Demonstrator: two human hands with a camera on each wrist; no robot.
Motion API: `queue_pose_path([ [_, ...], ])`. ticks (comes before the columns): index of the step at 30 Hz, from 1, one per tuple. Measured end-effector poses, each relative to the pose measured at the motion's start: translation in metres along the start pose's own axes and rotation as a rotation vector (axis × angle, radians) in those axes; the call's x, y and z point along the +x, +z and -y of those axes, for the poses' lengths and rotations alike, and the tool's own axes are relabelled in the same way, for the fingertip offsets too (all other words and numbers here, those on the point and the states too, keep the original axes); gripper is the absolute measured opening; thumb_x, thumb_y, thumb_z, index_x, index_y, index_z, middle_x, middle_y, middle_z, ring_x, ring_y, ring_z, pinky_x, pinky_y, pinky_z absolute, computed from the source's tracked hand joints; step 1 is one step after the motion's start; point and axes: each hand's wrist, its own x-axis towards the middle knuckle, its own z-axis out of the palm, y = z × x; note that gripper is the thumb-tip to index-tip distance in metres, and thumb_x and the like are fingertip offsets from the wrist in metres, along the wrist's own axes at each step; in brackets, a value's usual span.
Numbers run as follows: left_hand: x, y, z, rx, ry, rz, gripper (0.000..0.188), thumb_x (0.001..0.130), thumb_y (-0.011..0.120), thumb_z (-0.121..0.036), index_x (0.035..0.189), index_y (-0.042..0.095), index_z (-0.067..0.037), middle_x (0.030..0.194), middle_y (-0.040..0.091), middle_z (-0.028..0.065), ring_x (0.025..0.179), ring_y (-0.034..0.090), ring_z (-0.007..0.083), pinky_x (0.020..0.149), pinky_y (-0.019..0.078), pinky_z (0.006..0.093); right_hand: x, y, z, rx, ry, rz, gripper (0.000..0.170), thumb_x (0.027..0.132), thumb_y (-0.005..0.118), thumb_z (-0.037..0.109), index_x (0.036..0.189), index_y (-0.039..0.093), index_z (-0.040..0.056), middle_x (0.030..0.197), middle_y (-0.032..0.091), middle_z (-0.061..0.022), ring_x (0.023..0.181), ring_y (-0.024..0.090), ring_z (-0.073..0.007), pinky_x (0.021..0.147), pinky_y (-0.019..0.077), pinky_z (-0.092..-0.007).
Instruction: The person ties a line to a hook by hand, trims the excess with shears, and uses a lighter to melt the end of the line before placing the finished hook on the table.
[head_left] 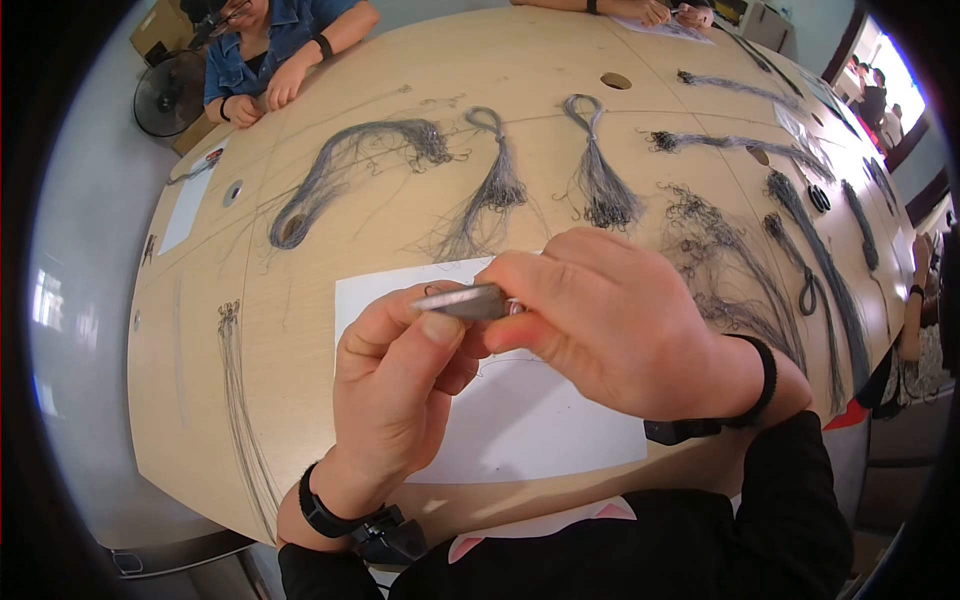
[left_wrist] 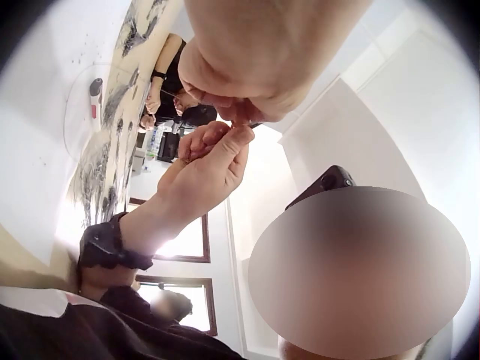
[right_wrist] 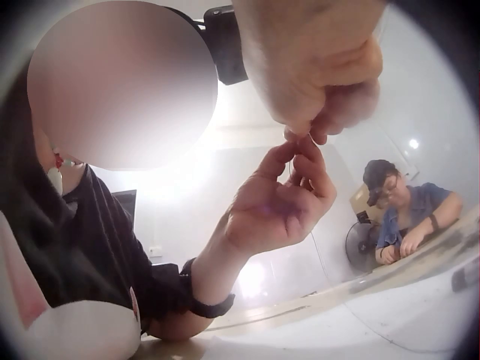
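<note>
In the head view, both hands meet above the white paper [head_left: 540,430] around a short, tapered grey metal piece [head_left: 458,302]. My left hand [head_left: 395,375] pinches it between thumb and forefinger near its narrow end. A dark curved bit like a fish hook [head_left: 431,290] shows by the left forefinger. My right hand [head_left: 610,325] has thumb and forefinger closed at the wide end, where a small pale loop shows; the fingers partly hide what they pinch. In the right wrist view, a thin line [right_wrist: 318,244] trails down below the left hand [right_wrist: 281,202].
Bundles of hooks on grey line lie around: a looped bundle [head_left: 605,185], another looped bundle [head_left: 495,180], a long curved bundle [head_left: 335,165], and several at right. A red-and-white tool [left_wrist: 95,97] lies on the paper. A person in denim [head_left: 275,60] sits across the table.
</note>
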Motion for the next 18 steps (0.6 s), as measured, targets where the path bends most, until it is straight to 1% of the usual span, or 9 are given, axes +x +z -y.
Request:
queue_pose_path([
  [2,0.001,0.000,-0.001,0.009,0.045,0.053,0.011,0.081,0.052,-0.011,0.089,0.057,-0.005,0.083,0.059,0.0078,0.068,0.051,0.0102,0.054,0.0372,0.0199,0.002,-0.001,-0.002,0.044,0.023,-0.008,0.032,0.071,0.061,0.017,0.094,0.051,-0.0034,0.064,0.047,-0.0099,0.053,0.046,-0.0219,0.047,0.0374,-0.0288],
  [3,0.001,0.001,-0.002,0.007,0.047,0.049,0.011,0.081,0.052,-0.011,0.089,0.057,-0.005,0.083,0.059,0.0078,0.068,0.051,0.0102,0.054,0.0372,0.0199,0.003,-0.004,-0.001,0.114,0.120,0.010,0.032,0.073,0.061,0.018,0.095,0.051,-0.0032,0.064,0.048,-0.0084,0.054,0.047,-0.0186,0.048,0.0371,-0.0270],
  [4,0.001,0.003,-0.002,0.044,0.058,0.005,0.010,0.081,0.052,-0.011,0.087,0.056,-0.006,0.083,0.059,0.0085,0.069,0.051,0.0102,0.054,0.0373,0.0199,0.005,-0.007,0.000,0.185,0.218,0.029,0.032,0.075,0.060,0.019,0.096,0.051,-0.0030,0.065,0.049,-0.0069,0.056,0.047,-0.0154,0.049,0.0369,-0.0252],
  [5,0.001,0.004,-0.003,0.080,0.068,-0.038,0.009,0.081,0.052,-0.011,0.086,0.056,-0.006,0.083,0.059,0.0093,0.069,0.051,0.0103,0.054,0.0375,0.0198,0.005,-0.008,0.001,0.189,0.216,0.034,0.032,0.075,0.060,0.019,0.096,0.051,-0.0030,0.065,0.049,-0.0069,0.056,0.047,-0.0154,0.049,0.0369,-0.0252],
  [7,0.001,0.003,-0.001,0.087,0.076,-0.049,0.009,0.080,0.053,-0.011,0.086,0.056,-0.005,0.084,0.059,0.0097,0.070,0.051,0.0104,0.056,0.0384,0.0202,0.006,-0.011,0.002,0.472,0.439,0.074,0.028,0.077,0.057,0.009,0.101,0.049,-0.0037,0.071,0.051,-0.0032,0.060,0.044,-0.0070,0.052,0.0356,-0.0208],
  [8,0.001,0.002,0.000,0.093,0.082,-0.054,0.009,0.080,0.054,-0.010,0.086,0.056,-0.004,0.084,0.059,0.0101,0.070,0.052,0.0105,0.057,0.0393,0.0206,0.006,-0.010,0.003,0.472,0.439,0.077,0.028,0.077,0.057,0.009,0.101,0.049,-0.0037,0.071,0.051,-0.0032,0.060,0.044,-0.0070,0.052,0.0356,-0.0208],
  [10,0.002,0.002,0.001,0.107,0.097,-0.045,0.009,0.079,0.055,-0.008,0.086,0.056,-0.003,0.083,0.059,0.0099,0.070,0.052,0.0107,0.058,0.0405,0.0214,0.006,-0.009,0.005,0.767,0.647,0.061,0.026,0.077,0.051,-0.001,0.103,0.047,-0.0032,0.079,0.052,-0.0020,0.064,0.042,-0.0026,0.056,0.0353,-0.0173],
  [13,0.002,0.003,0.004,0.144,0.144,-0.038,0.008,0.078,0.055,-0.005,0.085,0.056,-0.001,0.082,0.059,0.0093,0.072,0.053,0.0107,0.061,0.0423,0.0229,0.006,-0.007,0.009,0.812,0.628,0.007,0.029,0.074,0.047,-0.006,0.103,0.047,-0.0029,0.083,0.053,-0.0046,0.062,0.042,-0.0019,0.056,0.0352,-0.0155],
  [18,0.005,-0.004,0.009,0.209,0.208,0.052,0.007,0.078,0.054,-0.001,0.085,0.056,0.001,0.081,0.059,0.0084,0.073,0.053,0.0097,0.063,0.0430,0.0222,0.004,0.000,0.009,0.817,0.573,0.016,0.024,0.075,0.051,-0.004,0.098,0.048,-0.0029,0.085,0.054,-0.0049,0.069,0.047,-0.0036,0.061,0.0378,-0.0155],
])
